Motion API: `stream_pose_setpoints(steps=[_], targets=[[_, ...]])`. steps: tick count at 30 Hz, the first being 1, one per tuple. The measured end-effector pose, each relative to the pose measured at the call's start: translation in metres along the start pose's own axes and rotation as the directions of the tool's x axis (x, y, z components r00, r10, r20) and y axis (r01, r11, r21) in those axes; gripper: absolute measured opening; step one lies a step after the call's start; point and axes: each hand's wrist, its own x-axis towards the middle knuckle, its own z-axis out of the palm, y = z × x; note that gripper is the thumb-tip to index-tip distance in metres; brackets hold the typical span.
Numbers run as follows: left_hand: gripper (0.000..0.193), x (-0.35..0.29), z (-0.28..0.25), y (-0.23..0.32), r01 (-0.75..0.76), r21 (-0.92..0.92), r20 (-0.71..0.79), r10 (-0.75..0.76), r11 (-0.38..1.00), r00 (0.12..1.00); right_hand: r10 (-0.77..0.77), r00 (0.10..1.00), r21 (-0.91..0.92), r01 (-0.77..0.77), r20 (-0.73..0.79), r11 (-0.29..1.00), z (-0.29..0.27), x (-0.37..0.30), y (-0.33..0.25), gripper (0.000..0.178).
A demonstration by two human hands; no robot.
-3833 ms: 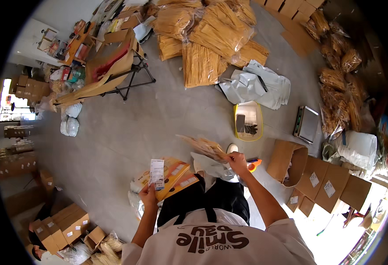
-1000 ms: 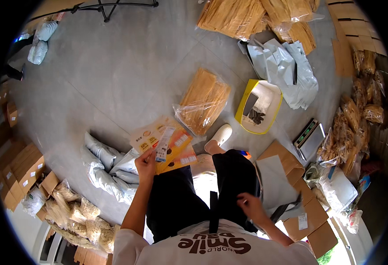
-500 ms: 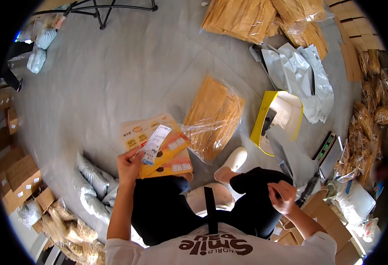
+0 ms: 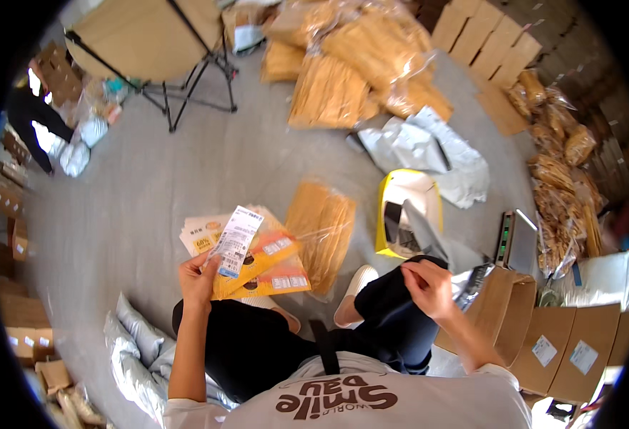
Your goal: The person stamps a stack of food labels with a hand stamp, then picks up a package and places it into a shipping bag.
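Between the thumb and fingers of my left hand point(image 4: 198, 280) is a white shipping label point(image 4: 238, 242), standing tilted over a fanned stack of yellow-orange printed flat packets point(image 4: 275, 277). The packets are at my left knee, partly covered by the label. My right hand point(image 4: 431, 287) hovers over my right knee with curled fingers; whether anything small is pinched there is hidden. Closest to it is a grey plastic mailer bag point(image 4: 449, 250), running down from a yellow box point(image 4: 381, 232) with a pale inside. Dark flat objects point(image 4: 393, 218) lie in that box.
A clear-wrapped brown paper bundle point(image 4: 325, 229) lies before my feet, with more bundles point(image 4: 328, 93) heaped farther off. Grey parcels point(image 4: 139, 336) rest at my left. Cartons point(image 4: 547, 339) and a laptop-like device point(image 4: 518, 239) are at right. A folding frame point(image 4: 175, 100) and another person point(image 4: 32, 118) are far left.
The view has tilted up and turned, showing more of the folding frame and far bundles. My left hand has brought the label more upright. My right hand stays near the knee, its fingers still curled.
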Motion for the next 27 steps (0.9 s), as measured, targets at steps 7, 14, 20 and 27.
stream_pose_setpoints(steps=[7,14,20,27], targets=[[0.019,-0.030,0.044,0.054,-0.178,-0.174,0.046,0.189,0.968,0.981,0.068,0.875,0.491,-0.332,0.480,0.806,0.019,-0.021,-0.069,0.033],[0.022,-0.072,0.126,0.096,-0.315,-0.303,0.173,0.377,0.899,0.910,0.190,0.901,0.870,-0.429,0.391,0.245,0.058,-0.020,-0.059,0.062],[0.018,-0.100,0.178,0.068,-0.441,-0.221,0.388,0.493,0.870,0.778,0.582,0.790,0.948,-0.303,0.192,0.098,0.024,-0.006,-0.040,0.035],[0.022,-0.103,0.222,0.060,-0.204,-0.288,0.674,0.349,0.936,0.651,0.666,0.728,0.862,-0.435,0.165,0.262,-0.033,-0.005,0.012,0.032]])
